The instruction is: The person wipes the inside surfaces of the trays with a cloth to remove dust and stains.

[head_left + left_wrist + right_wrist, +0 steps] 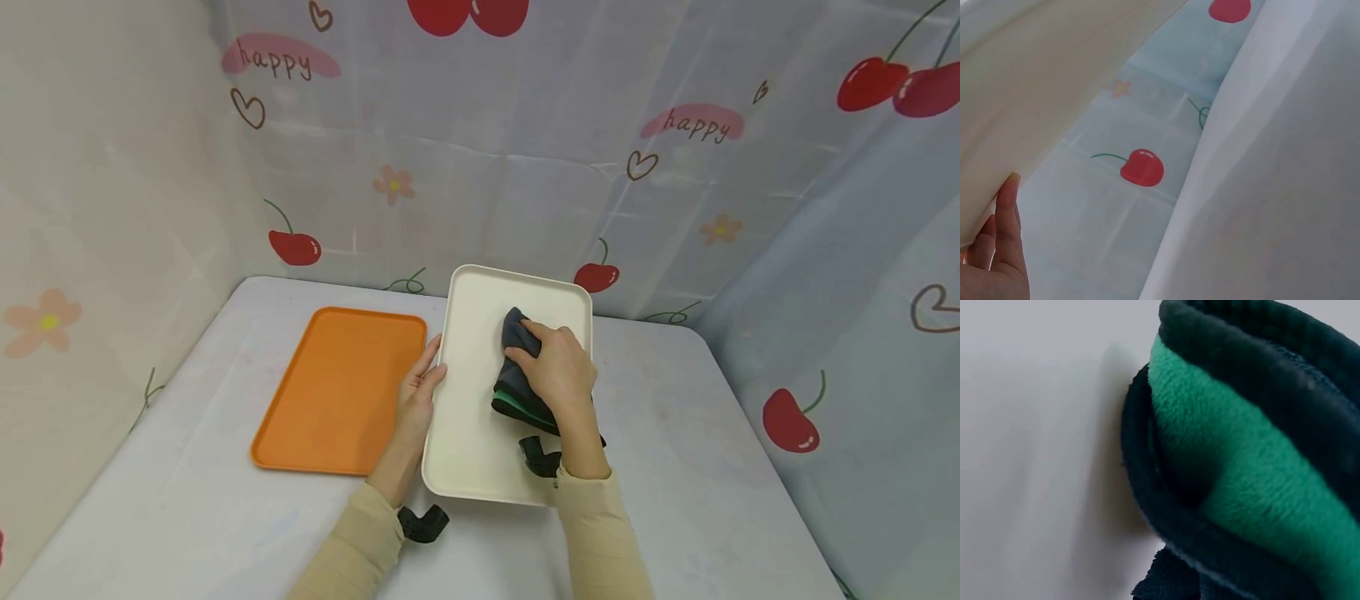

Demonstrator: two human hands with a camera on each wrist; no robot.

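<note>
A cream-white rectangular tray (468,417) is held up over the table, its far end tilted upward. My left hand (417,396) grips its left edge, thumb on the upper side and fingers underneath. In the left wrist view, fingers of this hand (1007,237) lie along the tray's underside (1029,106). My right hand (566,367) holds a folded dark grey cleaning cloth (516,385) against the tray's inner face, thumb and fingers curled on it. Up close in the right wrist view, the cloth (1235,462) shows a fuzzy green side and dark edging; that hand is hidden there.
An orange tray (345,392) lies flat on the white-covered table (667,467), left of the cream one. Black camera mounts (423,524) sit at both wrists. A cherry-print curtain (480,167) hangs behind the table and along its sides.
</note>
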